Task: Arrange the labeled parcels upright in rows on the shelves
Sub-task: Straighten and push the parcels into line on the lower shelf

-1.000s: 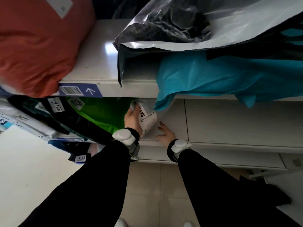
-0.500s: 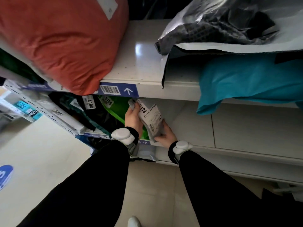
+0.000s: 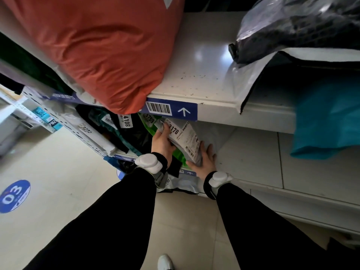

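Parcel [image 3: 182,138] 3178 now stands nearly upright at the lower shelf's [image 3: 253,152] front edge, tipped up since a second ago; right hand [image 3: 203,162] lies open and flat against its base, left hand [image 3: 162,141] curls round its top; green bag [image 3: 145,123] touches behind; bare shelf runs rightward.

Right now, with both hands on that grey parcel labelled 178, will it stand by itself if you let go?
Probably not. The grey parcel looks like a thin, soft mailer, so it likely flops. It leans against the green parcel, which may prop it. The left hand and right hand together suggest it needs steadying.
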